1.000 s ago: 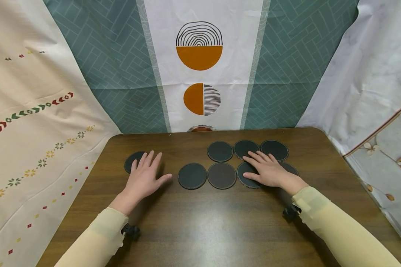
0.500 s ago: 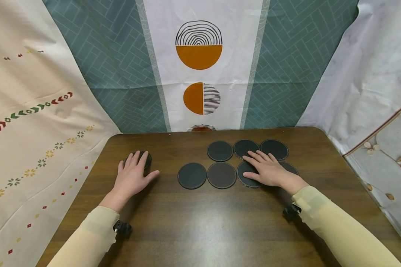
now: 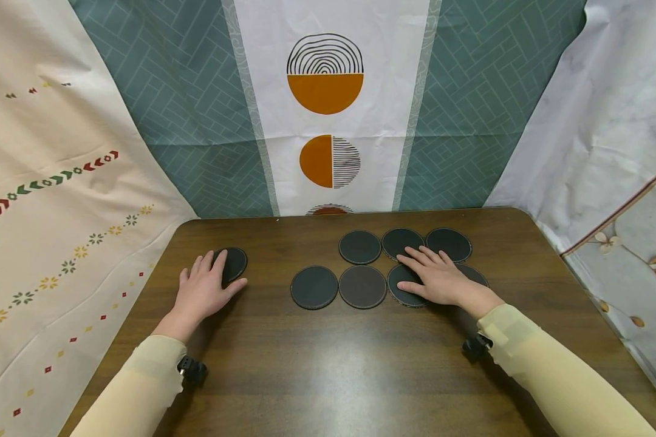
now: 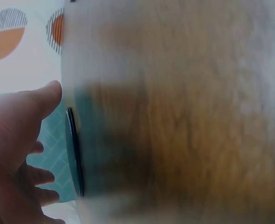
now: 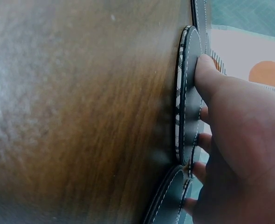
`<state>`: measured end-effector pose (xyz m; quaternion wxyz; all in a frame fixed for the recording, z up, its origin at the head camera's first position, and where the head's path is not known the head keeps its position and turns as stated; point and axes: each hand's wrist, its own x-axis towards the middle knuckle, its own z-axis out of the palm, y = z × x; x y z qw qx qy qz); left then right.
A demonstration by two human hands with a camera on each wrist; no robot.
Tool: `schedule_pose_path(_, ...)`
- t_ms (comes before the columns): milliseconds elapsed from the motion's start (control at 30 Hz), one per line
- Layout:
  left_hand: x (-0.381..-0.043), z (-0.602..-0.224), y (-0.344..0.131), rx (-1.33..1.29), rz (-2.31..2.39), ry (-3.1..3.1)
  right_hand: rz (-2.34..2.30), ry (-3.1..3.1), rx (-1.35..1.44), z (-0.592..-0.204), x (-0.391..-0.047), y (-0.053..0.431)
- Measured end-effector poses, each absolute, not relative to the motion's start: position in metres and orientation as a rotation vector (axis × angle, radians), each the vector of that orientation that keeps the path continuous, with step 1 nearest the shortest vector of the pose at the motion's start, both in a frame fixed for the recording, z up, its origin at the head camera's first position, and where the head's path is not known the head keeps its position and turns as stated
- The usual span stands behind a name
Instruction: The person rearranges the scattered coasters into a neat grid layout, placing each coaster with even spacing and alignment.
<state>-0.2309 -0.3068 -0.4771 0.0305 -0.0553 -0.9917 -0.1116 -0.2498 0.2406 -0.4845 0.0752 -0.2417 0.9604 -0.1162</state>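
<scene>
My left hand (image 3: 199, 292), fingers straight and spread, is at the left edge of a lone round black coaster (image 3: 235, 264) and overlaps it in the head view. In the left wrist view, that coaster's thin dark edge (image 4: 75, 151) lies just past my thumb. My right hand (image 3: 437, 279) is spread over the grouped coasters at the right. Its thumb rests on a front-row stitched coaster (image 5: 189, 93) with a black-and-white patterned side, while the fingers reach toward the back-row middle coaster (image 3: 399, 238). The front-row right coaster (image 3: 474, 275) is partly hidden behind that hand.
Beside my right hand lie a back-left coaster (image 3: 360, 247), a back-right coaster (image 3: 452, 244), a browner coaster (image 3: 362, 287) and a front-left coaster (image 3: 314, 287). The brown wooden table (image 3: 306, 364) ends at a patterned cloth (image 3: 333, 121) behind; light cloths hang at both sides.
My left hand has moved left across the lone coaster, leaving more of its right side uncovered. The coaster looks to be in about the same spot. My right hand has stayed still.
</scene>
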Motion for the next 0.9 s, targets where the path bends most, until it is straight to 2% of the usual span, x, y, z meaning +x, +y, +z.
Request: schedule_pose_path(900, -0.239, -0.478, -0.314, -0.141, -0.361, -3.112, -0.426, 2.88, -0.743, -0.504, -0.259, 0.25)
